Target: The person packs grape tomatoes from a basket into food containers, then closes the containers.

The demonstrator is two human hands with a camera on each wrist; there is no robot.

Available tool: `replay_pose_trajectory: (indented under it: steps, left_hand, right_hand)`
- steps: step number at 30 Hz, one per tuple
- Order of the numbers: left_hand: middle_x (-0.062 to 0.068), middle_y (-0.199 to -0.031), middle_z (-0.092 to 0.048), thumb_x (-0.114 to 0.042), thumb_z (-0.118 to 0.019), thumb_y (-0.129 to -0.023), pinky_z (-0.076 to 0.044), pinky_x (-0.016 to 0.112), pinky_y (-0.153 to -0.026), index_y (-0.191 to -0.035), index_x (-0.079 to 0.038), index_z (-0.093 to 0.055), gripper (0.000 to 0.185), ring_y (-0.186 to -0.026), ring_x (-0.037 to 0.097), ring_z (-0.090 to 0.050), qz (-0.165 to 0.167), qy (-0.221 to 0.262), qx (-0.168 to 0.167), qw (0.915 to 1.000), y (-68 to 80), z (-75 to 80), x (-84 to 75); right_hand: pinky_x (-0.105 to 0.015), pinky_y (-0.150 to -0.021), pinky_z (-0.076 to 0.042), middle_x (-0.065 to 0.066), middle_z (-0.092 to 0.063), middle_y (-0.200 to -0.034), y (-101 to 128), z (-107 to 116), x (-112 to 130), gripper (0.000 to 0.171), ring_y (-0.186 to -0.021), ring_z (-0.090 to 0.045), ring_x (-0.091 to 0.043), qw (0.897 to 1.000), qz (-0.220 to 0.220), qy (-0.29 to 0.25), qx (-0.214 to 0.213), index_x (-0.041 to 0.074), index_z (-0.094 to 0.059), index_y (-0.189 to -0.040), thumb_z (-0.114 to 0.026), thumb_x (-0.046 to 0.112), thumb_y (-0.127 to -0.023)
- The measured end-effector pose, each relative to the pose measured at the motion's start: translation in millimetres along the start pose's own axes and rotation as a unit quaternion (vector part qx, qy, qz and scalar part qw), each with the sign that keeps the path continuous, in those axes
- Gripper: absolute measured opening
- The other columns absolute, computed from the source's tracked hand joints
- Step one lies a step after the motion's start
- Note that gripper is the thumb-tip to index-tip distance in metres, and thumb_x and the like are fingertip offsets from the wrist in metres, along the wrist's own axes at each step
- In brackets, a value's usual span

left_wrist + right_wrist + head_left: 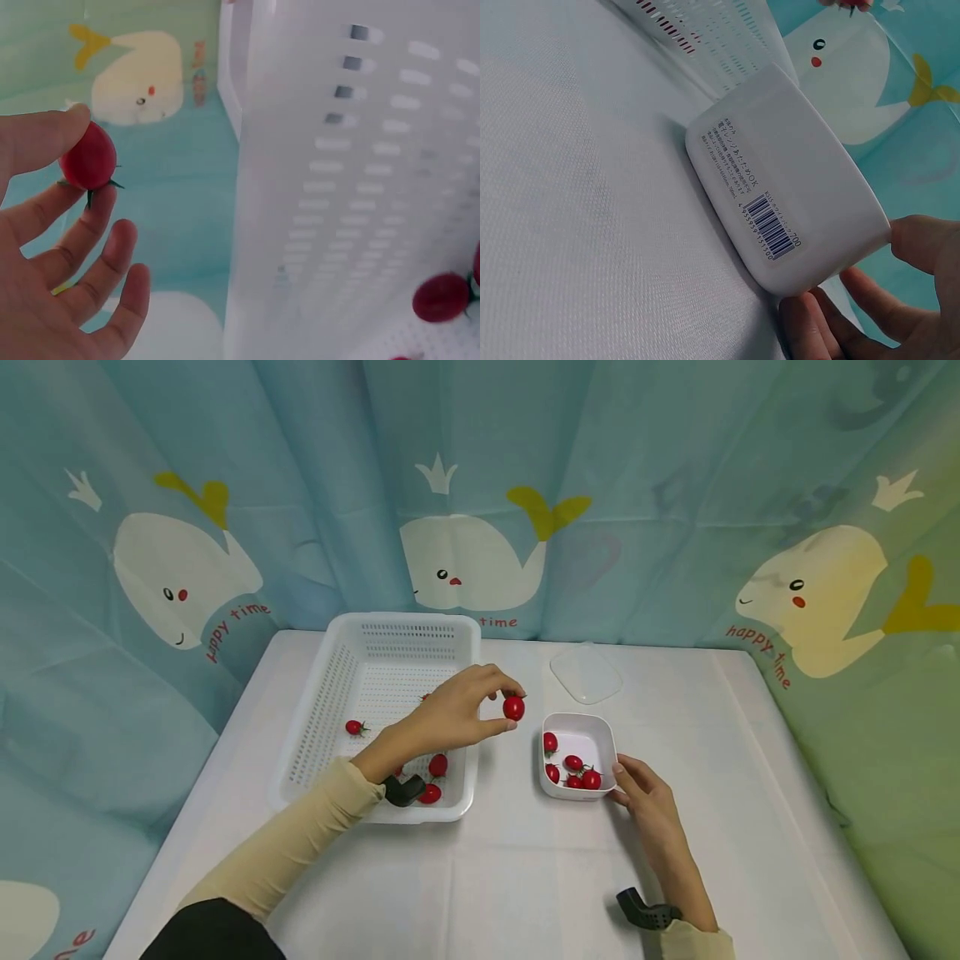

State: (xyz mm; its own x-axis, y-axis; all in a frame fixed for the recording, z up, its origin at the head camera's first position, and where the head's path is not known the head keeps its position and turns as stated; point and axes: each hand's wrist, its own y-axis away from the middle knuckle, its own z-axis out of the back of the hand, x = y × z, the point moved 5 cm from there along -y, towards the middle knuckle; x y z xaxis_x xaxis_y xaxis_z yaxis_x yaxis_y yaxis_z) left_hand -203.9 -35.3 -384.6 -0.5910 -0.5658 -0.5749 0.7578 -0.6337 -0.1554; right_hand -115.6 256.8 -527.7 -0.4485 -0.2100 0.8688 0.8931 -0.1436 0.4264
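My left hand point(461, 710) pinches a red cherry tomato point(513, 707) between thumb and fingertips, above the right rim of the white basket point(471, 777). In the left wrist view, the green stem of that tomato point(88, 157) points down toward the fingers. With thumb and fingers, my right hand point(647, 802) grips the near right corner of a small white container point(579, 792). Several cherry tomatoes point(591, 779) lie inside that container. The right wrist view shows a barcode label point(769, 225) on its side. More tomatoes point(438, 766) lie in the basket, some partly hidden by my left arm.
A clear plastic lid point(587, 673) lies behind the small container. The white-covered table point(510, 893) ends at a blue-green curtain point(322, 485) printed with whales. The basket has tall, slotted walls. Black wrist devices are on both arms.
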Motion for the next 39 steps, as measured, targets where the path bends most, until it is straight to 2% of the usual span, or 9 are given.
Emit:
replay_pose_trajectory:
  steps: [3, 5, 8, 10, 13, 16, 21, 33, 39]
  left_hand:
    - [-0.005, -0.120, -0.066, -0.029, -0.078, -0.094, -0.052, 0.035, -0.097, -0.130, -0.019, -0.068, 0.038, -0.109, 0.017, -0.060, 0.001, 0.001, 0.022, 0.9998, -9.0, -6.6, -3.9]
    - [-0.005, -0.120, -0.066, -0.030, -0.077, -0.095, -0.051, 0.035, -0.098, -0.130, -0.020, -0.068, 0.038, -0.110, 0.017, -0.061, -0.004, 0.004, 0.039, 0.9992, -15.2, -11.3, -6.8]
    - [-0.006, -0.121, -0.066, -0.032, -0.077, -0.095, -0.051, 0.033, -0.098, -0.131, -0.021, -0.069, 0.038, -0.109, 0.016, -0.060, -0.024, 0.015, 0.069, 0.9972, -25.0, -19.5, -11.4]
    - [-0.007, -0.123, -0.066, -0.032, -0.077, -0.095, -0.050, 0.031, -0.097, -0.131, -0.022, -0.068, 0.038, -0.108, 0.014, -0.059, -0.037, 0.023, 0.095, 0.9945, -31.1, -25.6, -14.1]
    - [-0.005, -0.126, -0.066, -0.030, -0.077, -0.095, -0.051, 0.029, -0.096, -0.132, -0.019, -0.068, 0.040, -0.108, 0.013, -0.059, -0.054, 0.025, 0.134, 0.9892, -39.2, -35.3, -18.4]
    - [-0.004, -0.126, -0.066, -0.029, -0.077, -0.095, -0.051, 0.029, -0.097, -0.133, -0.018, -0.068, 0.040, -0.111, 0.016, -0.060, -0.065, 0.015, 0.164, 0.9841, -45.5, -44.5, -22.6]
    - [-0.004, -0.120, -0.064, -0.028, -0.076, -0.096, -0.049, 0.028, -0.098, -0.132, -0.018, -0.068, 0.038, -0.114, 0.019, -0.061, -0.084, -0.004, 0.203, 0.9757, -54.6, -59.3, -26.0]
    - [-0.002, -0.116, -0.067, -0.021, -0.078, -0.094, -0.050, 0.022, -0.092, -0.127, -0.016, -0.069, 0.035, -0.109, 0.021, -0.065, -0.086, -0.004, 0.259, 0.9622, -72.9, -83.2, -29.5]
    - [-0.002, -0.116, -0.068, -0.018, -0.079, -0.093, -0.050, 0.021, -0.093, -0.125, -0.016, -0.070, 0.033, -0.110, 0.019, -0.065, -0.084, 0.001, 0.276, 0.9574, -75.3, -96.0, -28.5]
  right_hand:
    - [-0.039, -0.123, -0.038, -0.005, -0.043, -0.163, 0, 0, 0, 0.066, -0.125, -0.052, -0.007, 1.000, 0.000, -0.002, 0.000, 0.016, -0.042, -0.157, -0.053, 0.054, -0.105]
    - [-0.043, -0.125, -0.035, -0.006, -0.042, -0.164, 0, 0, 0, 0.065, -0.127, -0.052, -0.009, 1.000, 0.001, -0.002, 0.000, 0.016, -0.042, -0.157, -0.053, 0.053, -0.105]
    - [-0.041, -0.125, -0.036, -0.007, -0.042, -0.164, 0, 1, 0, 0.065, -0.130, -0.052, -0.012, 1.000, 0.003, -0.004, -0.001, 0.015, -0.041, -0.158, -0.053, 0.052, -0.106]
    - [-0.032, -0.121, -0.040, -0.007, -0.042, -0.164, 0, 1, 1, 0.065, -0.129, -0.052, -0.012, 1.000, 0.003, -0.004, -0.002, 0.015, -0.042, -0.157, -0.053, 0.052, -0.106]
    - [-0.036, -0.123, -0.038, -0.008, -0.042, -0.164, 0, 1, 2, 0.065, -0.131, -0.051, -0.013, 1.000, 0.004, -0.007, 0.000, 0.014, -0.041, -0.158, -0.053, 0.052, -0.106]
    - [-0.027, -0.118, -0.041, -0.006, -0.042, -0.163, -1, 1, 2, 0.065, -0.132, -0.049, -0.013, 1.000, 0.002, -0.001, 0.001, 0.015, -0.041, -0.158, -0.052, 0.052, -0.106]
    - [-0.004, -0.093, -0.043, -0.007, -0.044, -0.162, -1, 1, 2, 0.065, -0.130, -0.050, -0.012, 1.000, 0.006, -0.006, 0.004, 0.014, -0.042, -0.157, -0.053, 0.052, -0.106]
    - [-0.004, -0.090, -0.046, -0.009, -0.045, -0.160, -2, 1, 3, 0.062, -0.115, -0.054, 0.003, 1.000, 0.012, -0.016, 0.004, 0.010, -0.043, -0.156, -0.053, 0.048, -0.107]
    - [-0.005, -0.089, -0.048, -0.012, -0.045, -0.160, 0, -1, 6, 0.059, -0.129, -0.051, -0.014, 1.000, 0.013, -0.009, 0.006, 0.009, -0.042, -0.156, -0.052, 0.043, -0.108]
